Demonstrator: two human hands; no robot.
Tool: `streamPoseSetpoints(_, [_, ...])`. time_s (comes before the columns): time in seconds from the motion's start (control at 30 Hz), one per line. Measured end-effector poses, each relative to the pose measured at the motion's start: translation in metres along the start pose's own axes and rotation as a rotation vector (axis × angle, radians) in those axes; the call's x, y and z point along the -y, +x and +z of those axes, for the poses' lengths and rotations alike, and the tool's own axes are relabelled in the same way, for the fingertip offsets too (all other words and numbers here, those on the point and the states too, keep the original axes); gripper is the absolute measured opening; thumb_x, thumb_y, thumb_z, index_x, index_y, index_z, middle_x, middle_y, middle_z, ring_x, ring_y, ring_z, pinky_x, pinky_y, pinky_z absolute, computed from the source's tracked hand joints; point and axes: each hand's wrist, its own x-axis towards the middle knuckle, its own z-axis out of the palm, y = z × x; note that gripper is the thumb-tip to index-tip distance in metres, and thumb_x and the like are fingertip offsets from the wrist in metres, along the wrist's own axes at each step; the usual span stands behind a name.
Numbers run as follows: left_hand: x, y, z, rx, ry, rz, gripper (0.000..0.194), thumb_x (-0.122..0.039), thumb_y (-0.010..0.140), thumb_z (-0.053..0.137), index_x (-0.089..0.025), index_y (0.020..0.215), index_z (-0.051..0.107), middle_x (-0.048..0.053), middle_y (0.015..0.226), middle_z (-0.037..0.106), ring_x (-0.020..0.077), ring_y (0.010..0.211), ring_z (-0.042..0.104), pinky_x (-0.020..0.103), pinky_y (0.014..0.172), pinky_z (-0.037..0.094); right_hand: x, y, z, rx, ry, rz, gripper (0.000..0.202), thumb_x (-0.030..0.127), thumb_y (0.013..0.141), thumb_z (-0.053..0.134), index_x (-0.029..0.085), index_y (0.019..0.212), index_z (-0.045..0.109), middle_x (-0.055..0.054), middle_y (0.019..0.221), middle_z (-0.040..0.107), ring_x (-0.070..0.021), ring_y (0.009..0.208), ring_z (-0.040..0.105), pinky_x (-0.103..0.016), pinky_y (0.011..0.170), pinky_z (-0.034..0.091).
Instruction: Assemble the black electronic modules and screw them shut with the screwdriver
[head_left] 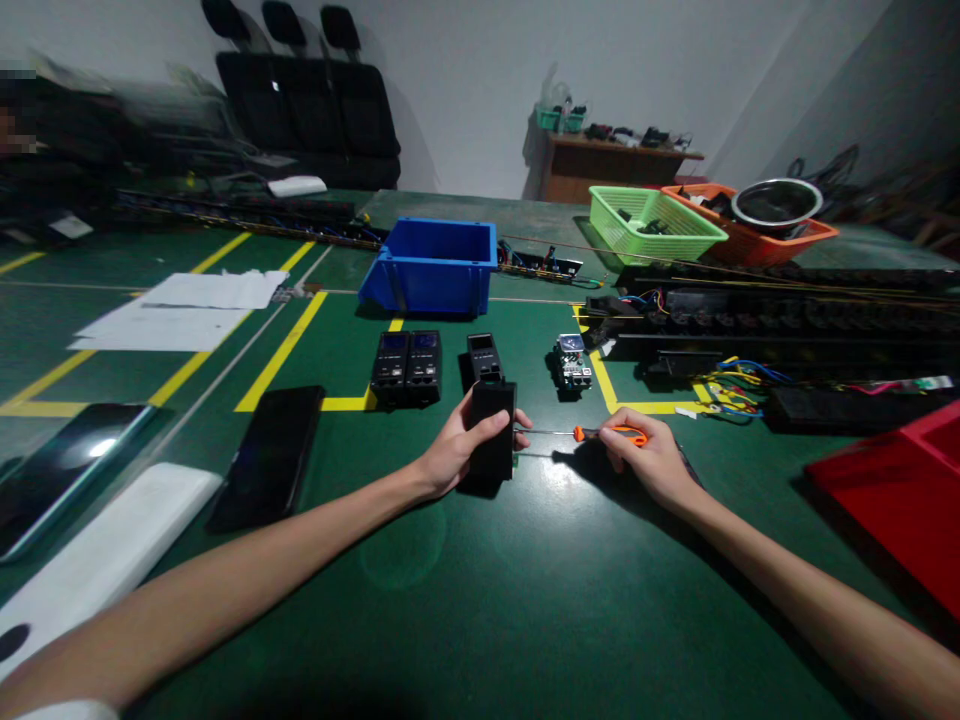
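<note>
My left hand [456,446] is wrapped round a black rectangular case [493,435], held upright above the green table [465,620]. In my right hand [643,452] is an orange-handled screwdriver [585,434]; its thin shaft points left and its tip meets or lies close to the case's right side. Just beyond the case stands a small black module [482,352], partly covered by it. Two similar black modules [407,366] sit side by side to the left. A bare circuit board with a small screen [572,362] lies to the right.
A blue bin [435,267] stands behind the modules. Phones [270,455] and a white case [112,550] lie at left, near papers [180,310]. At right are black rails with wires [750,315], a red bin [900,500], and green [660,235] and orange baskets [806,240].
</note>
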Motion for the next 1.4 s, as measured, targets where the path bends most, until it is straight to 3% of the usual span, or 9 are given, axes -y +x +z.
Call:
streamPoseSetpoints(0.3, [0.0, 0.003, -0.004, -0.04, -0.166, -0.055, 0.041, -0.043, 0.086, 0.064, -0.012, 0.111, 0.055, 0.011, 0.104, 0.064, 0.0183, 0.081, 0.067, 0.025, 0.06, 0.057, -0.007, 0.002, -0.001, -0.122, -0.004, -0.068, 0.022, 0.039, 0.085, 0.064, 0.018, 0.08, 0.059, 0.003, 0.057, 0.056, -0.0121, 0.055, 0.051, -0.026, 0.058, 0.039])
streamPoseSetpoints(0.47, [0.0, 0.004, -0.005, -0.062, -0.186, -0.088, 0.04, -0.042, 0.086, 0.064, -0.01, 0.107, 0.056, 0.011, 0.096, 0.064, 0.0169, 0.078, 0.066, 0.025, 0.059, 0.056, -0.006, 0.003, -0.001, -0.133, -0.065, -0.06, 0.021, 0.038, 0.084, 0.065, 0.019, 0.094, 0.063, -0.002, 0.08, 0.063, -0.0167, 0.072, 0.061, -0.03, 0.069, 0.046])
streamPoseSetpoints(0.63, [0.005, 0.002, -0.007, -0.039, -0.123, -0.049, 0.038, -0.04, 0.086, 0.063, -0.015, 0.112, 0.051, 0.009, 0.099, 0.062, 0.0189, 0.081, 0.064, 0.03, 0.059, 0.057, -0.007, 0.003, 0.0, -0.123, -0.178, -0.139, 0.016, 0.032, 0.084, 0.065, 0.02, 0.095, 0.065, -0.005, 0.098, 0.066, -0.0209, 0.092, 0.063, -0.036, 0.084, 0.047])
streamPoseSetpoints(0.83, [0.008, -0.002, -0.006, 0.104, 0.025, 0.102, 0.055, -0.035, 0.085, 0.063, -0.025, 0.133, 0.038, 0.009, 0.108, 0.059, 0.0228, 0.093, 0.063, 0.037, 0.073, 0.056, -0.009, 0.004, 0.0, -0.064, -0.24, -0.179, 0.014, 0.027, 0.084, 0.064, 0.02, 0.096, 0.065, -0.006, 0.098, 0.066, -0.0217, 0.091, 0.063, -0.038, 0.085, 0.048])
streamPoseSetpoints(1.03, [0.006, -0.003, -0.005, 0.089, 0.327, 0.284, 0.081, -0.033, 0.076, 0.075, -0.026, 0.145, 0.032, 0.008, 0.111, 0.056, 0.0201, 0.096, 0.059, 0.034, 0.083, 0.051, -0.01, 0.005, 0.0, -0.006, -0.283, -0.261, 0.011, 0.021, 0.085, 0.062, 0.02, 0.095, 0.066, -0.006, 0.097, 0.065, -0.0222, 0.094, 0.061, -0.039, 0.086, 0.046])
streamPoseSetpoints(1.23, [0.006, -0.009, -0.002, 0.096, 0.511, 0.338, 0.069, -0.031, 0.067, 0.084, -0.019, 0.124, 0.046, 0.008, 0.106, 0.058, 0.0189, 0.09, 0.06, 0.033, 0.081, 0.052, -0.012, 0.006, 0.0, 0.046, -0.306, -0.316, 0.012, 0.018, 0.086, 0.059, 0.021, 0.096, 0.065, -0.007, 0.098, 0.064, -0.0221, 0.096, 0.059, -0.04, 0.087, 0.046])
streamPoseSetpoints(1.4, [0.012, -0.009, -0.004, 0.179, 0.721, 0.692, 0.066, -0.03, 0.06, 0.088, -0.02, 0.114, 0.052, 0.008, 0.107, 0.059, 0.0222, 0.099, 0.058, 0.039, 0.089, 0.05, -0.012, 0.006, 0.0, 0.073, -0.349, -0.337, 0.012, 0.017, 0.086, 0.06, 0.021, 0.094, 0.068, -0.007, 0.101, 0.063, -0.0227, 0.099, 0.058, -0.042, 0.09, 0.044])
